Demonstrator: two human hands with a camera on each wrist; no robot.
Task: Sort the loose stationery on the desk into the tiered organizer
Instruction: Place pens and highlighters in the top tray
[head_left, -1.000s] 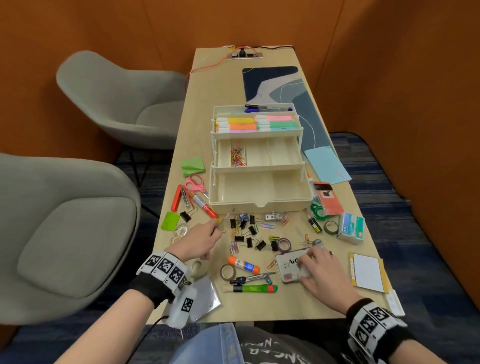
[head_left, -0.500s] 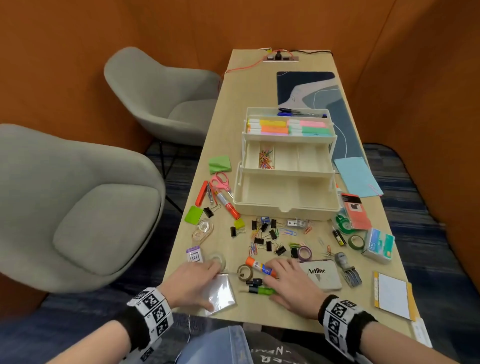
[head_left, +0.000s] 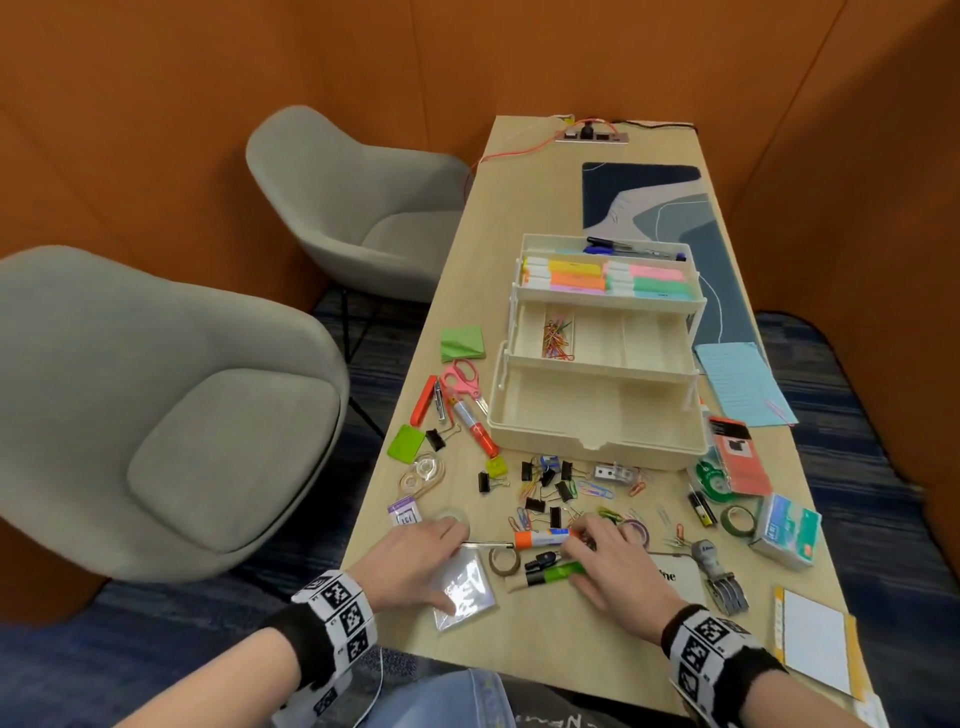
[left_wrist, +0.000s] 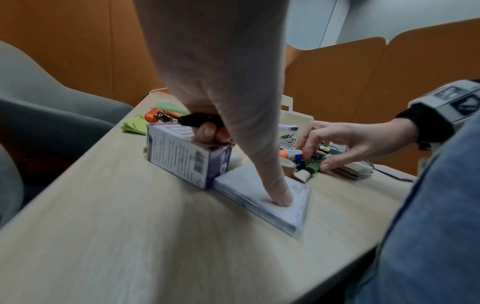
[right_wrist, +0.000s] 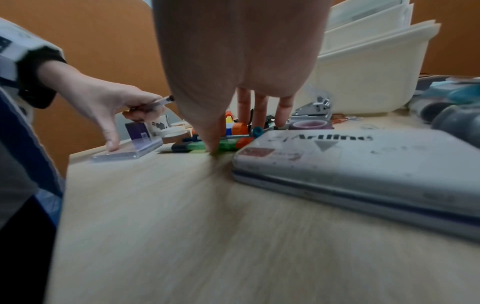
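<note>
a: while both hands sit at the 6 o'clock edge of the desk (head_left: 519, 644), what does each one have?

b: item one, left hand (head_left: 415, 558): fingers curled round a thin pen (head_left: 488, 544), thumb stretched down onto a clear plastic packet (head_left: 465, 590) lying flat. a purple box (left_wrist: 182, 158) stands just at the packet's 10 o'clock corner.

a: and the right hand (head_left: 610, 564)?

b: item two: fingers spread and lowered over a small cluster, fingertips at an orange-capped glue stick (head_left: 540, 538), thumb against a green marker (head_left: 550, 573). whether it has actually closed on either, i cannot tell. a grey ink pad (right_wrist: 363, 170) lies just at its 3 o'clock.

a: further out?

b: item three: black binder clips (head_left: 545, 483) and coloured paper clips (head_left: 597, 488) loose at 12 o'clock of the hands. item four: tiered organizer (head_left: 597, 415) beyond them, mid-desk, all tiers open; highlighters (head_left: 608, 278) in the top tier, paper clips in one middle compartment. pink scissors (head_left: 462, 382) lie at its 9 o'clock.
</note>
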